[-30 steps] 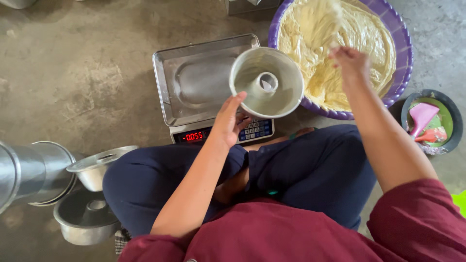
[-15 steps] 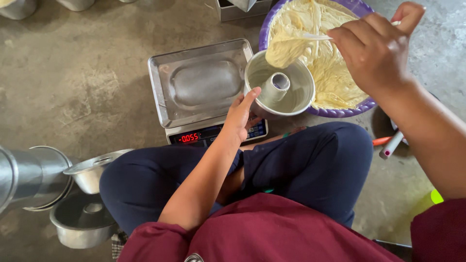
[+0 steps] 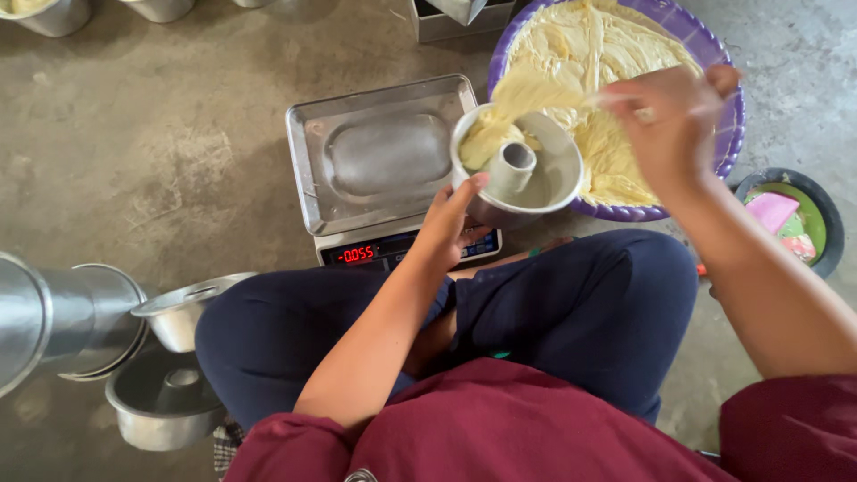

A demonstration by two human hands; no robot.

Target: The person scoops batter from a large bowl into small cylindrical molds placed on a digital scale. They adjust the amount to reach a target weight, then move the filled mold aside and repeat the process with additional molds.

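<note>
I see the metal ring mould [image 3: 518, 170] held just above the edge of the digital scale [image 3: 384, 161], tipped toward the purple basin [image 3: 728, 134] so batter [image 3: 522, 94] drops straight in. My left hand [image 3: 446, 228] clamps the mould's near wall; my right hand [image 3: 674, 120] is closed around a blurred utensil trailing batter. Spare moulds [image 3: 170, 402] sit by my left knee.

The person wears a maroon short-sleeved shirt [image 3: 500, 428] and dark navy trousers [image 3: 571, 303]; both forearms are bare.
</note>
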